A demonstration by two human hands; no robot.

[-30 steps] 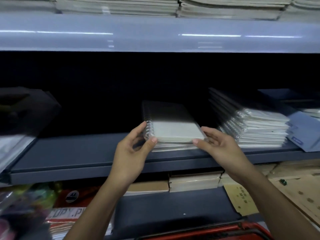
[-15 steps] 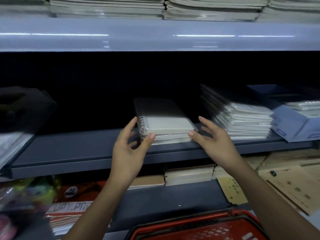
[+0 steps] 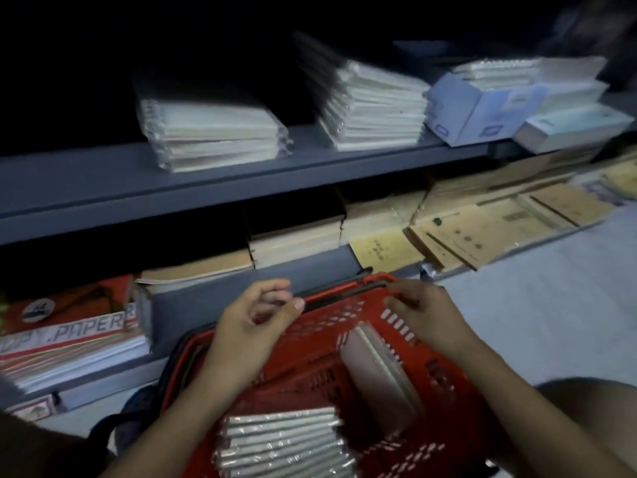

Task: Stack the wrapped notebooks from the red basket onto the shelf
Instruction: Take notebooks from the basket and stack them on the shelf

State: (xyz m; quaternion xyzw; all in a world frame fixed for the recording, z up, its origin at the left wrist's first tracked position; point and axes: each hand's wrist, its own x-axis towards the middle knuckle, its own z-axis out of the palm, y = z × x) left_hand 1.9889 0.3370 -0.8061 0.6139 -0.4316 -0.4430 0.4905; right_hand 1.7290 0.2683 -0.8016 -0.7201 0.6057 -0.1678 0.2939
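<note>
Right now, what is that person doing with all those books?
A person is moving plastic-wrapped spiral notebooks from a red plastic basket onto a dark grey metal shelf. A small pile of wrapped notebooks sits on the shelf. Both hands are over the basket and hold nothing: the left hand and the right hand, fingers loosely curled. More wrapped notebooks wait inside the basket.

Glossy clear film wraps the notebooks (image 3: pixel 281 439); the red basket (image 3: pixel 317 326) looks plastic, perforated; the shelf (image 3: pixel 86 174) is matt grey.
</note>
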